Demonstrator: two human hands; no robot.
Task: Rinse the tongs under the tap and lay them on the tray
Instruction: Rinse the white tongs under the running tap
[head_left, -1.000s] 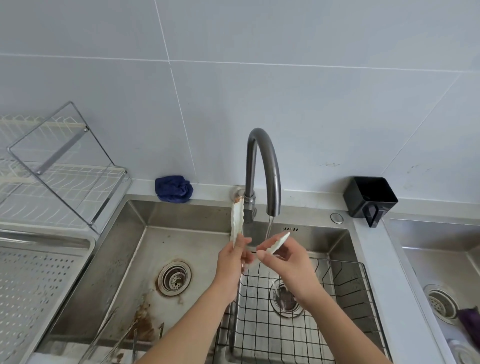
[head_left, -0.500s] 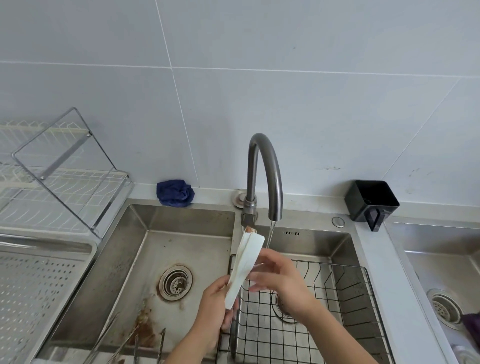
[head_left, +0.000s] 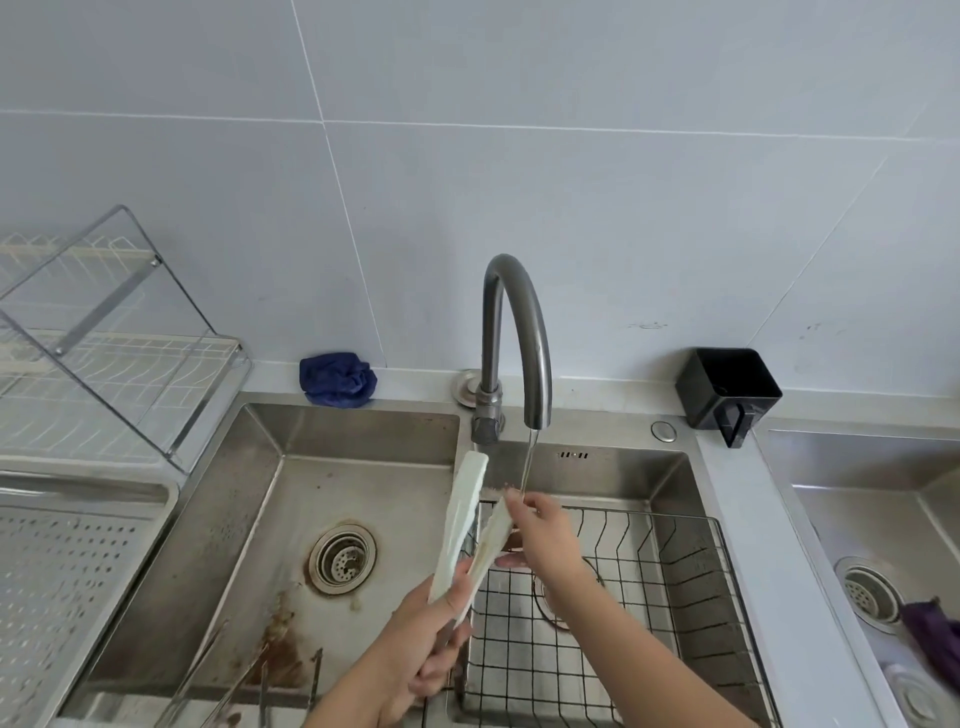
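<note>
White tongs (head_left: 461, 525) point up and away over the sink divider, their two arms spread in a narrow V. My left hand (head_left: 423, 644) grips their handle end from below. My right hand (head_left: 540, 530) pinches the right arm near its tip, where a thin stream of water from the curved grey tap (head_left: 517, 332) lands. The left arm's tip stands free just below the tap's base. A perforated steel tray (head_left: 78, 561) lies at the far left beside the sink.
A black wire basket (head_left: 649, 587) sits in the right basin under my hands. Metal utensils (head_left: 244, 680) lie in the stained left basin by the drain (head_left: 342, 558). Also here: a wire dish rack (head_left: 104, 364), a blue cloth (head_left: 337, 379), a black holder (head_left: 727, 389).
The tongs dropped lower and tilted right, and their arms spread apart. My right hand moved up to the right arm's tip under the stream; my left hand slid down towards me.
</note>
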